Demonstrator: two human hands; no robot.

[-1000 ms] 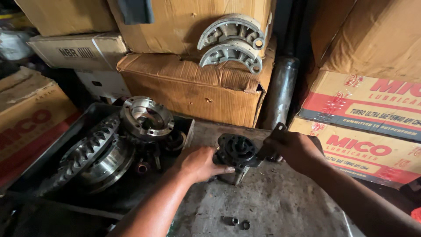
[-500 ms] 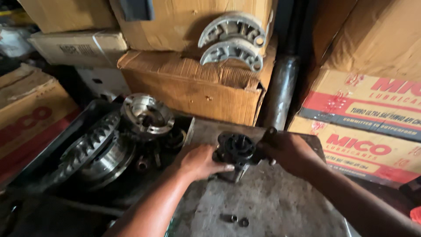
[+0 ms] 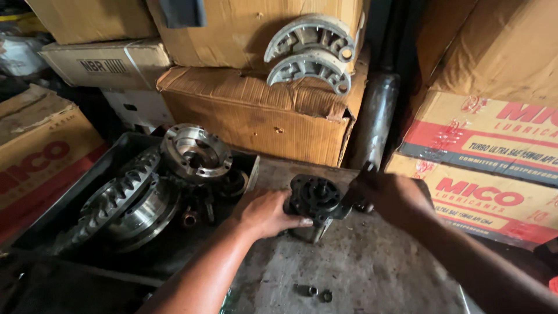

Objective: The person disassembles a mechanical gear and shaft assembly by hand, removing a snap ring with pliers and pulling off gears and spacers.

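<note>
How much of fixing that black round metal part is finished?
Done: a big toothed ring gear and a shiny flanged housing already lie apart in the black tray.
In hand: the left hand steadies the black round metal part while the right hand grips its side.
Left: two small loose nuts lie unfitted on the grey bench.

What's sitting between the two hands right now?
In the head view, a dark round metal housing sits between the left hand and right hand; both grip it above the grimy bench.

Left hand point(image 3: 268, 212), right hand point(image 3: 395, 197) — bare, ungloved; forearms bare — no sleeves, grease-smudged.
</note>
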